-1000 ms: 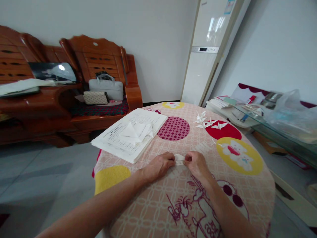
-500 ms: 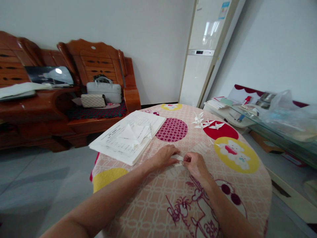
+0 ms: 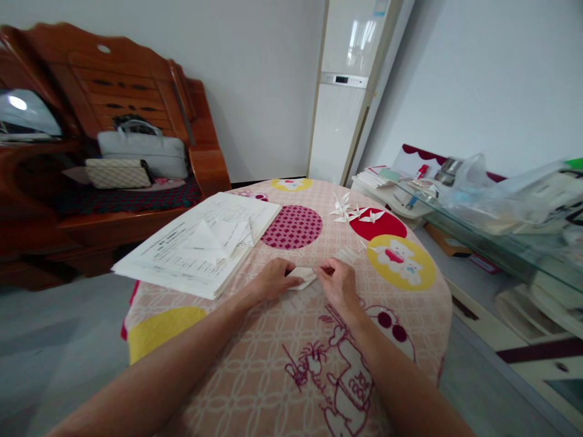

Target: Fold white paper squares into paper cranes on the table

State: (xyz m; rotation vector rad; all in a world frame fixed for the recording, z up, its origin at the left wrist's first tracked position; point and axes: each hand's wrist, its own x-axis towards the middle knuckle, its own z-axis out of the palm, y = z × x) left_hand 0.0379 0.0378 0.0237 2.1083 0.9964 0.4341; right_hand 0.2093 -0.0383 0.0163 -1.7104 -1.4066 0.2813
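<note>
Between left hand [image 3: 273, 277] and right hand [image 3: 337, 281]: paper piece [image 3: 303, 276]. On the tablecloth [image 3: 250, 376]: paper stack [image 3: 155, 261], left, loose sheets [image 3: 209, 243] on top; paper cranes [image 3: 357, 213], beyond the right hand. Behind, as I stand: chair [image 3: 122, 73] at left, bearing purse [image 3: 117, 173] before handbag [image 3: 150, 156]; air conditioner [image 3: 337, 130], centre. At right: glass shelf [image 3: 505, 243], plastic bag [image 3: 473, 185] on it.

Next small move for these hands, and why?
Probably press down the right end of the folded paper with the right hand, the left hand bracing: the right fingertips are at that end, and the left thumb lies over the paper's left part, which should steady it. Any crease under the right fingertips is hidden.
</note>
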